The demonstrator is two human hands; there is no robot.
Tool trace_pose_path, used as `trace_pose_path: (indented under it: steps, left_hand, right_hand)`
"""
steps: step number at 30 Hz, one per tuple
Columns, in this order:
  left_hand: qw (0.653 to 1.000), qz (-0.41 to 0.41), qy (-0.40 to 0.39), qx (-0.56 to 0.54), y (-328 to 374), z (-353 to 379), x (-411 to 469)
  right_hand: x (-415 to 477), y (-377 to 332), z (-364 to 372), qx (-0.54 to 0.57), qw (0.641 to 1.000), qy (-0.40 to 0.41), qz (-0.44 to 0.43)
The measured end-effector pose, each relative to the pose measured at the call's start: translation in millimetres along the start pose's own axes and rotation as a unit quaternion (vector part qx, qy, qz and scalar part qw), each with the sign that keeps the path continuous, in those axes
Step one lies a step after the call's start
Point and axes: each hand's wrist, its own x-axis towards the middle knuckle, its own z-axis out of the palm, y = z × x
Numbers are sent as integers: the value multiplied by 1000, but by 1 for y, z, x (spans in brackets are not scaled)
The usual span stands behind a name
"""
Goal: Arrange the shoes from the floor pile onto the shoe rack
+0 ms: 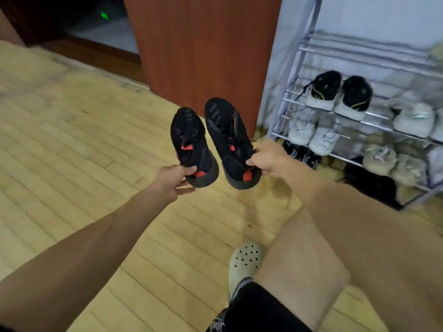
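I hold a pair of black sneakers with red accents above the wooden floor, toes pointing away from me. My left hand (pixel 173 179) grips the heel of the left black sneaker (pixel 189 142). My right hand (pixel 267 161) grips the heel of the right black sneaker (pixel 227 135). The metal shoe rack (pixel 335 47) stands against the wall at the right, a short way beyond the right shoe. Its top tier looks almost bare. A black-and-white pair (pixel 340 92) sits on the second tier, and white sneakers (pixel 314 137) on the tier below.
A reddish wooden door panel (pixel 201 51) stands just left of the rack. More pale shoes (pixel 393 161) fill the rack's right side, and dark shoes (pixel 370 183) lie under it. My foot in a pale clog (pixel 244 262) rests on the bamboo-coloured floor (pixel 72 144).
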Motion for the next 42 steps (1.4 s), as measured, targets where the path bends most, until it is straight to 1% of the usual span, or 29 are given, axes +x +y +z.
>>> trace_pose_path:
  steps: [4, 9, 11, 15, 18, 22, 26, 29, 31, 32, 35, 38, 39, 40, 42]
  left_hand:
    - [995, 90, -32, -15, 60, 49, -9]
    - [977, 182, -110, -3, 135, 133, -29]
    - [970, 202, -133, 0, 159, 171, -37]
    - [958, 225, -178, 29, 203, 245, -38]
    - [947, 248, -196, 62, 234, 292, -30]
    - [941, 242, -209, 110, 268, 350, -10]
    - [945, 219, -191, 152, 283, 392, 24]
    - [942, 223, -173, 183, 284, 412, 51]
    - [937, 221, -174, 206, 282, 418, 65]
    - [936, 214, -177, 214, 281, 420, 71]
    - [936, 196, -184, 228, 280, 418, 80]
    - [930, 207, -186, 241, 277, 415, 74]
    - [927, 216, -186, 242, 274, 414, 71]
    - [925, 225, -190, 239, 272, 412, 65]
    - [913, 264, -192, 245, 267, 404, 46]
  right_hand:
    - [-4, -5, -73, 28, 995, 85, -31]
    - [-14, 10, -172, 73, 977, 196, -34]
    - [-13, 22, -207, 99, 968, 230, -26]
    - [-1, 52, -279, 158, 952, 263, -6]
    - [5, 65, -322, 205, 936, 286, -9]
    - [39, 86, -366, 259, 920, 292, 24]
    - [95, 105, -387, 325, 903, 280, 45]
    - [120, 105, -389, 343, 904, 250, 58]
    - [132, 102, -387, 351, 906, 226, 63]
    - [139, 103, -385, 352, 907, 223, 60]
    - [153, 104, -378, 308, 921, 232, 54]
    - [151, 101, -370, 264, 936, 226, 49]
    - [149, 99, -366, 240, 940, 240, 46]
    - [144, 98, -363, 198, 944, 261, 39]
    - [130, 96, -357, 72, 948, 310, 20]
